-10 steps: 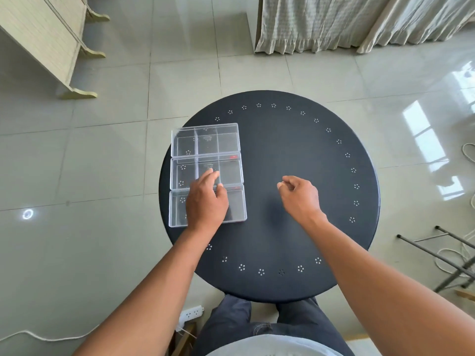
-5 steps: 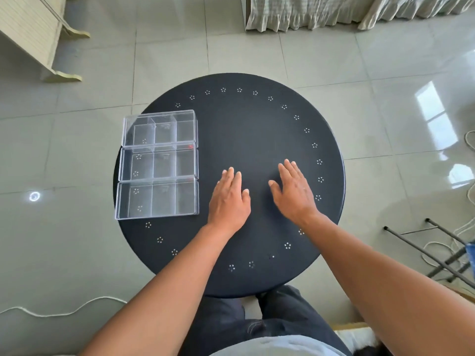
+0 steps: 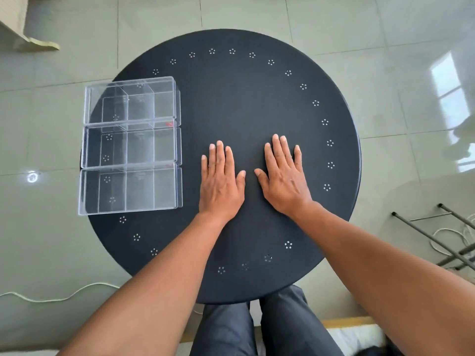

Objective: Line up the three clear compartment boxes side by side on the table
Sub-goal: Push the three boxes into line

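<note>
We find no readable writing anywhere; the only marks are a small red tab (image 3: 169, 123) on the right end of the middle box and a fainter one at the seam below it, both too small to read.

The round black tabletop (image 3: 257, 98) carries a ring of little five-dot flower perforations near its rim. It stands on a floor of glossy pale grey tiles (image 3: 385, 34) that mirror a bright window at the right. A cream furniture leg (image 3: 36, 44) sits at the far left corner of the view, a white cord (image 3: 51, 296) trails along the floor at the near left, and thin dark metal rods (image 3: 431, 235) with coiled white cable lie at the right.

The three clear plastic compartment boxes line the tabletop's left edge in a column, long sides touching: the far box (image 3: 132, 101), the middle box (image 3: 131, 146) and the near box (image 3: 129, 191). Each shows three compartments, and their left ends overhang the rim.

We see the left hand (image 3: 221, 181) lying palm down near the tabletop's centre, fingers straight and close together, thumb out to the right. The right hand (image 3: 284, 176) lies flat just beside it, fingers slightly fanned, thumb pointing left. The two thumbs nearly meet. Both hands are empty and well apart from the boxes.
</note>
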A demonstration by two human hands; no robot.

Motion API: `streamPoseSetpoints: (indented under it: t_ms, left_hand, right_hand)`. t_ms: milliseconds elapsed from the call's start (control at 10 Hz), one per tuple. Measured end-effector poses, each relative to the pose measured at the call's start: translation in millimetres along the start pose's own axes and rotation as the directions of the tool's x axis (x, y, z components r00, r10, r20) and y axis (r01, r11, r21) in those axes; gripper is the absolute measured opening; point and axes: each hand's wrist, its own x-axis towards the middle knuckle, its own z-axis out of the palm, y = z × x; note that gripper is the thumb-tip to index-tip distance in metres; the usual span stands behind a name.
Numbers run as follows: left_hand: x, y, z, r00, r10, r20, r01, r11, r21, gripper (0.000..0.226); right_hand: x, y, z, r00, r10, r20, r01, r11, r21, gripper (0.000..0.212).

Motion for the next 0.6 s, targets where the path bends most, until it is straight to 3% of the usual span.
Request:
streamPoseSetpoints:
  t_ms: [400,600]
  left_hand:
    - [0,-6,15,0.996,0.021,-0.083,-0.016,0.998,0.064,0.069]
    - [0,-3,12,0.994,0.016,-0.112,-0.010,0.998,0.056,0.069]
  right_hand:
    - [-1,6,17,0.996,-0.025,-0.087,0.019,0.998,-0.066,0.068]
    - [-1,-2,-6,0.997,0.032,-0.073,-0.021,0.989,0.149,0.065]
